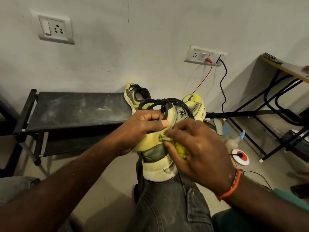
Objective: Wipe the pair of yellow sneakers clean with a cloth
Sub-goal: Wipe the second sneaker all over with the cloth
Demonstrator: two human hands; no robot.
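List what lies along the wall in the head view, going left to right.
White switch plate → black shoe rack → second yellow sneaker → socket strip with red and black cables plugged in → wooden desk.

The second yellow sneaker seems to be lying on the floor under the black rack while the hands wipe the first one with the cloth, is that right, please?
Not quite: the head view shows the second yellow sneaker resting on top of the black rack, at its right end, not under it. The rest holds: the left hand holds the first sneaker while the right hand presses the cloth on it.
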